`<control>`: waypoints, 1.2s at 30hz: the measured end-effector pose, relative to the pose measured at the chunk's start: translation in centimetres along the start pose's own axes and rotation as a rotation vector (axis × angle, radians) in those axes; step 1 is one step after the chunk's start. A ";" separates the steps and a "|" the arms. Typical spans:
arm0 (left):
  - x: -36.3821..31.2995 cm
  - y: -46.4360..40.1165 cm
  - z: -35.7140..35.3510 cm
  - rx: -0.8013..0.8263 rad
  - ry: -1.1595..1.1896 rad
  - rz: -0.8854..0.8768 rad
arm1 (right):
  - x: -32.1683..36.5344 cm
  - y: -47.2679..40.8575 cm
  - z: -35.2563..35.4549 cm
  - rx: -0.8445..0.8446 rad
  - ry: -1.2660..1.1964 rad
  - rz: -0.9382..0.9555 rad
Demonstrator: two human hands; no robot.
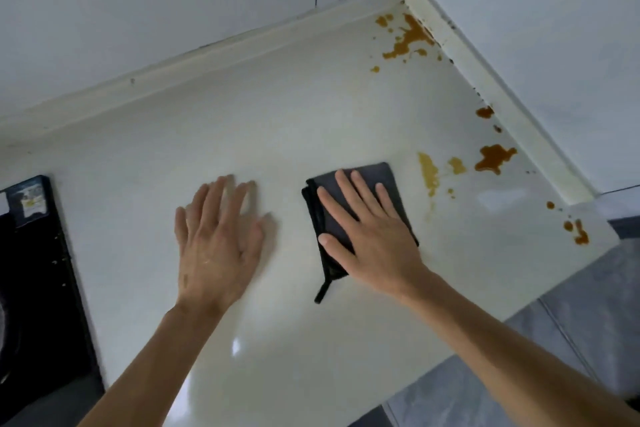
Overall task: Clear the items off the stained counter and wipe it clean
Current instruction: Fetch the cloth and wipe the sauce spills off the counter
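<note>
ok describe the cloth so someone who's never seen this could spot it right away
On the pale counter that runs into a tiled corner, look near the middle, left of the brown stains. There the right hand presses flat on a folded dark grey cloth. It is the only dark, soft thing on the white surface, with a black loop trailing from its near edge.

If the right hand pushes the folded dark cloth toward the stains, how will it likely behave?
The folded dark cloth looks soft and layered, so it may bunch unless the flat right hand presses evenly. The glossy counter should let it slide easily. Its loose strap will probably trail behind.
</note>
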State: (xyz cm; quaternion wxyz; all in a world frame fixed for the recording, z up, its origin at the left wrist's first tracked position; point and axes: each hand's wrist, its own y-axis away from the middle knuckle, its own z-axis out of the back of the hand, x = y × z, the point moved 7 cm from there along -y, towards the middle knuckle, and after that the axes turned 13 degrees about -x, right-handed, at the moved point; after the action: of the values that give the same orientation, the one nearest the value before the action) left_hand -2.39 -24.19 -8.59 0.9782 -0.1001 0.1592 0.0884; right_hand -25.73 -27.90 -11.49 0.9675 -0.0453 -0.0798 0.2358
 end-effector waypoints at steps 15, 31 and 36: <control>-6.4 1.2 -5.7 0.011 -0.117 -0.205 | -5.0 -1.3 0.7 -0.080 0.047 -0.211; -6.9 1.2 -4.9 -0.008 -0.095 -0.171 | -9.2 -2.4 1.4 -0.051 0.019 -0.038; -6.9 1.0 -4.9 -0.032 -0.079 -0.172 | -9.6 0.1 2.8 -0.070 -0.166 0.027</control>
State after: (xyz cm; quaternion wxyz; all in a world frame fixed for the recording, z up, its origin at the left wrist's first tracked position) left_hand -10.45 -25.25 -11.03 0.9860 -0.1255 0.1097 0.0107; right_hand -34.68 -32.18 -10.02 0.9520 -0.0602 -0.1672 0.2491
